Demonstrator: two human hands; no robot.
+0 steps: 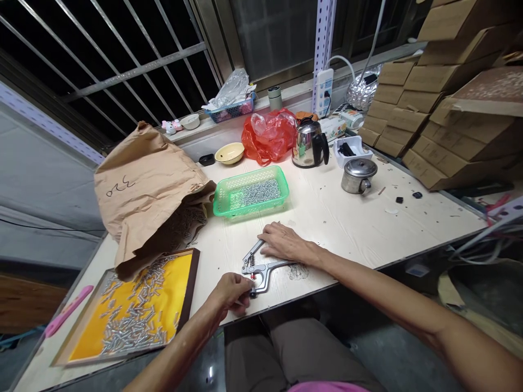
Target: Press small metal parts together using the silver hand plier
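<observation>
Barred window (118,71) panes, dark outside, stand behind a pale table (327,218) that carries silver spring-loaded pliers (267,272) near its front edge. The right hand (286,243) lies palm down, loosely curled around the pliers' handles, which stand spread apart. The left hand (235,293) has its thumb and fingers drawn together beside the red tip (253,276) at the pliers' head; whether they pinch a small part, I cannot tell. Beyond the pliers sits a green plastic basket (223,201) with small metal pieces (261,192). To the left, a yellow-lined tray (180,272) holds metal pins (134,326), beside an open brown paper bag (151,185) that leans over its far edge.
</observation>
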